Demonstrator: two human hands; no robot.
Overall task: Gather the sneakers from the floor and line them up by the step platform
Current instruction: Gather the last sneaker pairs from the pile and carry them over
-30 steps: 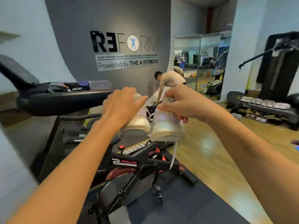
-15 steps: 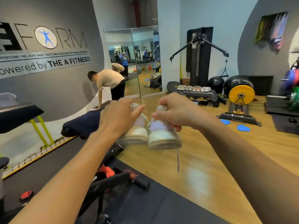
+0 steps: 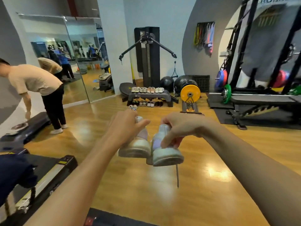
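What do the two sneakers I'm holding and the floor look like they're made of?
Left sneaker and right sneaker: pale smooth uppers, probably leather or synthetic; thick soles look rubbery. Floor: glossy wood or wood-look planks, judging by seams and glare spots.

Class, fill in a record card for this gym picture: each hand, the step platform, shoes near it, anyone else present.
left hand: grips a white sneaker
right hand: grips the other white sneaker, lace dangling
step platform: ahead across the wood floor
on platform: row of shoes
below platform: more shoes on the floor
other person: bends over a low bench, left
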